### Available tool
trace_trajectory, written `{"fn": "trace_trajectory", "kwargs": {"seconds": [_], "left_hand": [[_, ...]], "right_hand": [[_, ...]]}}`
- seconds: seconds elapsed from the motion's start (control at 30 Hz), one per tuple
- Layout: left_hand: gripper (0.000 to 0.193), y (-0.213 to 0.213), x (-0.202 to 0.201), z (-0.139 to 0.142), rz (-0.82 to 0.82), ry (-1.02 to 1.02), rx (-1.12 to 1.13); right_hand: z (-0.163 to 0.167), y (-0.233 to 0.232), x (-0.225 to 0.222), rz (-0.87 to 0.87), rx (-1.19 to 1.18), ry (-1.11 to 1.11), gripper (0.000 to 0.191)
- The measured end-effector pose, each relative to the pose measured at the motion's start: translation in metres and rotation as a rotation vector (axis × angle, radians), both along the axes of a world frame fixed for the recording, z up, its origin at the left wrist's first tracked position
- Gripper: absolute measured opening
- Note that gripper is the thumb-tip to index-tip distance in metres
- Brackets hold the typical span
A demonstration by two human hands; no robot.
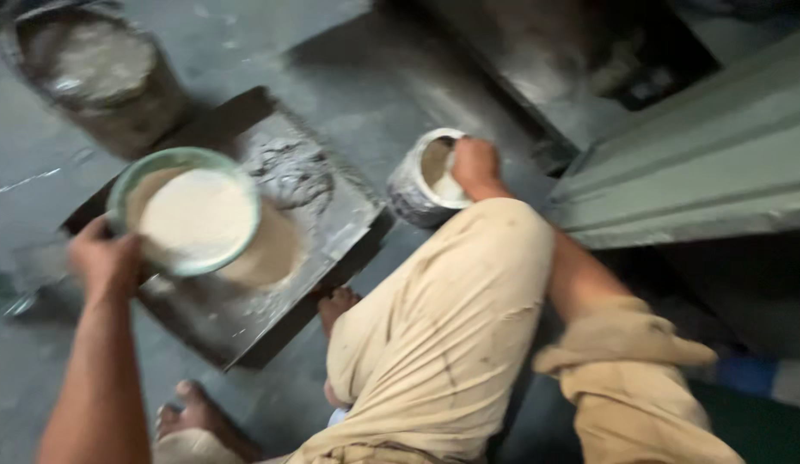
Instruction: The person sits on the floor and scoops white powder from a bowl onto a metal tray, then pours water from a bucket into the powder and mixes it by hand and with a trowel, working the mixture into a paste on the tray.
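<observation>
- Fingers of left hand (107, 258) clamp the green bowl (189, 210) rim at centre left; tilted, its powder may spill onto the tray (331, 223).
- Right hand (475, 165) dips into the small pot (421, 176); finger state unclear; pot could tip.

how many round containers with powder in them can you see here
3: a green-rimmed bowl held by the left hand, a small white pot the right hand reaches into, and a big bucket top left.

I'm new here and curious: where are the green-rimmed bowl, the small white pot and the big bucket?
green-rimmed bowl (230, 176): head view, right rim.
small white pot (406, 191): head view, outer wall.
big bucket (150, 112): head view, side wall.
</observation>
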State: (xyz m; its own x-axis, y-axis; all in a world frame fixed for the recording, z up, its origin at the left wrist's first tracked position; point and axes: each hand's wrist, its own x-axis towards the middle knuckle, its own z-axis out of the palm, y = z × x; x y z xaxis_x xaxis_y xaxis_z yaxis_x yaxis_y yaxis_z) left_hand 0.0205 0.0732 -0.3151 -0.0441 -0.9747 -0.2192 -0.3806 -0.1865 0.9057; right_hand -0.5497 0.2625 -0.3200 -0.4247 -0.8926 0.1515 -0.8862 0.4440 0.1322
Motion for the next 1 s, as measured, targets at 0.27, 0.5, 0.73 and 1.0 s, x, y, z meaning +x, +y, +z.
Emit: {"fn": "trace_trajectory", "kwargs": {"seconds": [0.27,0.5,0.73,1.0], "left_hand": [[0.041,0.001,0.001,-0.017,-0.009,0.088,0.055],[0.039,0.002,-0.007,-0.02,-0.08,0.135,0.02],[0.041,-0.002,0.007,-0.01,-0.064,0.23,0.019],[0.04,-0.009,0.001,0.001,-0.011,0.068,0.041]], "right_hand": [[-0.008,0.007,0.017,-0.209,-0.014,-0.224,0.014],[0.01,0.005,0.016,-0.447,-0.027,-0.359,0.025],[0.024,-0.006,0.013,-0.668,-0.014,-0.5,0.032],[0.021,0.007,-0.005,-0.647,-0.193,-0.725,0.034]]}}
